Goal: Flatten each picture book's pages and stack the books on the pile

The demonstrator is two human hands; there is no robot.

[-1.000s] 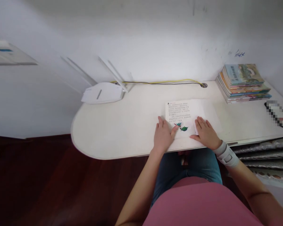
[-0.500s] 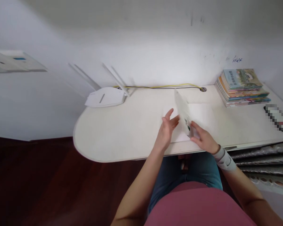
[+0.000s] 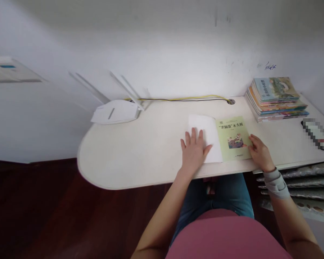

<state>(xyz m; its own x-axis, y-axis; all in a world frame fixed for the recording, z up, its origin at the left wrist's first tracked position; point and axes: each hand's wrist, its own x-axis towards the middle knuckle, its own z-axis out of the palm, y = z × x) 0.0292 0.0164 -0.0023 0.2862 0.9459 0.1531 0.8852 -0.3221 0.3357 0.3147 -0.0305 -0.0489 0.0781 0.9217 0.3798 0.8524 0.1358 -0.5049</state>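
Note:
A thin book [image 3: 233, 139] lies open on the white desk, its left page blank white and its right page pale green with printed characters and a small picture. My left hand [image 3: 193, 151] rests palm down on the white page, fingers spread. At the green page's right edge, my right hand [image 3: 260, 153] has its fingers curled in, with thumb and fingertips closed on that edge. A grey strap wraps my right wrist.
A white router [image 3: 116, 112] with raised antennas stands at the desk's left. Yellow and black cables [image 3: 178, 99] run along the wall to a hole. A stack of books [image 3: 277, 99] and a blurred-out phone-like object [image 3: 317, 133] are at the right.
The raised leaf has come down, and the book now lies open on its green page. My left hand has flattened onto the white page; my right hand has moved right to the far edge.

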